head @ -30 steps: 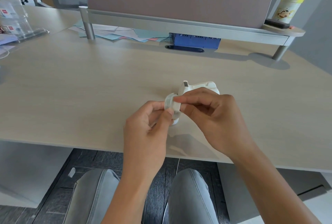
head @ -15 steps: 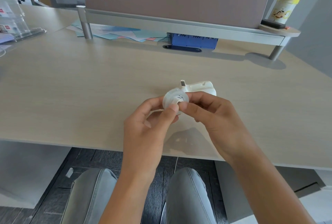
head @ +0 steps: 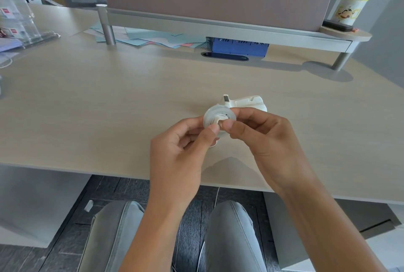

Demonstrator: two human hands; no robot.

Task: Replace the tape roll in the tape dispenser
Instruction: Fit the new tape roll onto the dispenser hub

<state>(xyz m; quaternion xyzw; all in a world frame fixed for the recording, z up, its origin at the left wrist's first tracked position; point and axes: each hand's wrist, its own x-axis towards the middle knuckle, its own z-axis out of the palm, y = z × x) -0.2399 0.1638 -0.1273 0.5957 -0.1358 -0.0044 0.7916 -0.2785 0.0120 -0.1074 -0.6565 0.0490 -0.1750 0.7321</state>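
Observation:
A clear tape roll (head: 211,115) with a white core (head: 218,121) is held just above the desk, its flat face turned towards me. My left hand (head: 181,151) pinches the roll's lower rim with thumb and fingers. My right hand (head: 264,140) grips the roll from the right, its thumb tip pressed on the white core. The white tape dispenser (head: 247,101) lies on the wooden desk (head: 109,101) right behind the roll, partly hidden by my right fingers, its cutter end pointing up at the left.
A raised shelf (head: 218,27) with a divider panel runs along the back, papers (head: 148,38) and a blue box (head: 238,46) beneath it. A yellow-lidded canister (head: 352,6) stands on its right end. A clear plastic stand (head: 19,22) sits far left. My knees are below the desk edge.
The roll has turned from edge-on to face-on towards me. My right thumb has shifted onto the white core. Both hands stayed in front of the dispenser.

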